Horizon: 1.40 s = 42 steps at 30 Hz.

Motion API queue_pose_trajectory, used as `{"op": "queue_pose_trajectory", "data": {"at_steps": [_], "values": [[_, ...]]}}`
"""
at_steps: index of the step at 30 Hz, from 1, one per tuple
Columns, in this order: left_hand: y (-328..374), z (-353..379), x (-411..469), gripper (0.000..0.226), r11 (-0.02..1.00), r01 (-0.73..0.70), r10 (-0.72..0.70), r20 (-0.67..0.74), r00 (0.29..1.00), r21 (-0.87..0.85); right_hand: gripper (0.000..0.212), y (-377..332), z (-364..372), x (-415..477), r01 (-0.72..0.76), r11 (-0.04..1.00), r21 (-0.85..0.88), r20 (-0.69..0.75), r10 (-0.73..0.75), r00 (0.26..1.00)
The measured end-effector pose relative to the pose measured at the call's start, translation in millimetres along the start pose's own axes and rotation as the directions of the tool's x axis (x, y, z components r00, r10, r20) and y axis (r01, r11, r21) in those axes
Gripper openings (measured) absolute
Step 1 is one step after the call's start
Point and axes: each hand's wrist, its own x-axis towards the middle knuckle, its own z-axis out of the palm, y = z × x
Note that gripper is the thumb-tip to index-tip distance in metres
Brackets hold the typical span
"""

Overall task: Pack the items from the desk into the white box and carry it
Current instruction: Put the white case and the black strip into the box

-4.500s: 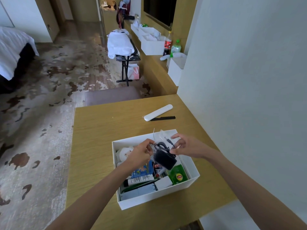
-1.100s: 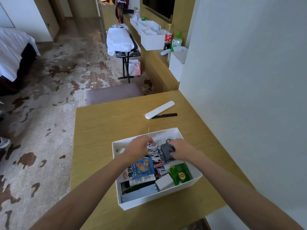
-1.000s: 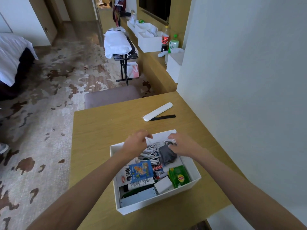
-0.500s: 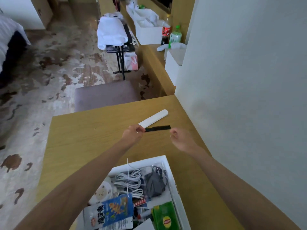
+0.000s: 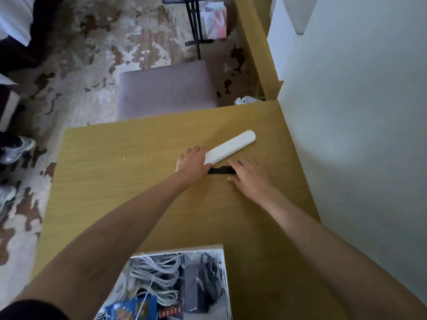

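White case (image 5: 230,149) lies on the worktop (image 5: 129,172), long axis toward 2 o'clock; left hand (image 5: 193,163) spread at its near end. Right hand (image 5: 248,175), fingers loosely spread, covers the black comb (image 5: 219,170).

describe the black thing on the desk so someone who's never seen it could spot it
On the wooden desk, look past the white box to where both hands meet. The black comb lies flat between the left hand and right hand, beside the white oblong case; it is thin and dark.
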Motion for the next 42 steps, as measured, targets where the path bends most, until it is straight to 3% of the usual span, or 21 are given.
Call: {"op": "queue_pose_trajectory", "data": {"at_steps": [5, 11, 15, 18, 21, 25, 30, 32, 35, 38, 42], "values": [[-6.1, -0.8, 5.6, 0.052, 0.988, 0.057, -0.045, 0.093, 0.995, -0.141, 0.033, 4.9, 1.4, 0.6, -0.021, 1.000, 0.016, 0.109, 0.019, 0.994], [-13.4, -12.7, -10.2, 0.031, 0.967, 0.041, 0.010, 0.199, 0.980, -0.251, 0.028, -0.2, -6.0, -15.2, -0.090, 0.992, 0.085, 0.313, 0.059, 0.948], [-25.7, -37.0, -43.6, 0.033, 0.927, 0.005, 0.061, 0.164, 0.985, -0.374, 0.013, -7.1, -8.3, -34.2, -0.195, 0.959, 0.204, 0.282, 0.133, 0.950], [-42.3, -60.3, -82.5, 0.034, 0.873, -0.025, 0.083, 0.098, 0.992, -0.486, 0.014, -16.7, -14.3, -53.6, -0.288, 0.850, 0.442, 0.146, 0.249, 0.958], [-65.5, -79.6, -127.7, 0.031, 0.843, -0.101, 0.133, 0.023, 0.991, -0.529, 0.012, -33.8, -31.2, -71.8, -0.323, 0.656, 0.683, 0.100, 0.353, 0.930], [-99.6, -98.1, -185.6, 0.026, 0.851, -0.166, 0.157, -0.059, 0.986, -0.498, 0.011, -66.6, -68.3, -91.8, -0.242, 0.563, 0.790, 0.053, 0.331, 0.942], [-138.9, -110.9, -257.0, 0.024, 0.900, -0.233, 0.238, -0.032, 0.971, -0.368, 0.016, -138.9, -118.0, -119.8, -0.066, 0.633, 0.771, -0.095, 0.217, 0.971], [-150.1, -110.9, -285.3, 0.026, 0.921, -0.298, 0.286, -0.081, 0.955, -0.250, 0.011, -169.0, -130.5, -133.8, 0.018, 0.729, 0.685, -0.180, 0.145, 0.973], [-161.9, -107.1, -324.3, 0.034, 0.892, -0.451, 0.441, -0.199, 0.876, -0.010, 0.012, -211.6, -136.3, -155.3, 0.102, 0.831, 0.546, -0.220, 0.025, 0.975], [-171.4, -98.7, -357.7, 0.037, 0.850, -0.523, 0.523, -0.193, 0.830, 0.054, 0.026, -239.4, -129.8, -176.3, 0.094, 0.885, 0.456, -0.132, -0.038, 0.991], [-184.4, -80.4, -385.2, 0.038, 0.807, -0.583, 0.590, -0.148, 0.793, 0.094, 0.030, -243.7, -113.3, -210.4, 0.016, 0.940, 0.340, 0.140, -0.067, 0.988]]}}
